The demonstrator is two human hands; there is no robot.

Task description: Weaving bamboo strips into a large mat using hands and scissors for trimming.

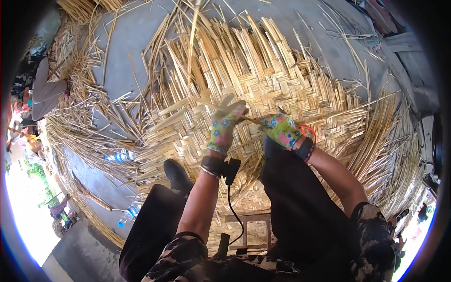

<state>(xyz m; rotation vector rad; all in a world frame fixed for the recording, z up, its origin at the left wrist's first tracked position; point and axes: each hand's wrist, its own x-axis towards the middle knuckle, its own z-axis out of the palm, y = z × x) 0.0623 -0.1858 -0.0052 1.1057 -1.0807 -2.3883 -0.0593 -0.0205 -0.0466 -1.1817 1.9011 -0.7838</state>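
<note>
My left hand (223, 129), in a green flowered glove with grey fingers, is over the middle of a woven reed mat (277, 91). Its fingertips are blurred by motion, but a thin reed strip (251, 120) shows on both sides of them, passing through the grip. Close by on the right, my right hand (283, 131) wears a matching glove and is closed around the other end of that strip. An orange loop (310, 133) shows at the right wrist. Under my hands the weave has a zigzag pattern, and loose strip ends stick out along its far edge.
Loose reeds (84, 120) are heaped at the left, with more along the right side (392, 145). Two plastic bottles (120, 155) (129, 214) lie on the grey floor at the left. My shoe (176, 175) rests by the mat. A seated person's leg (47, 89) shows at far left.
</note>
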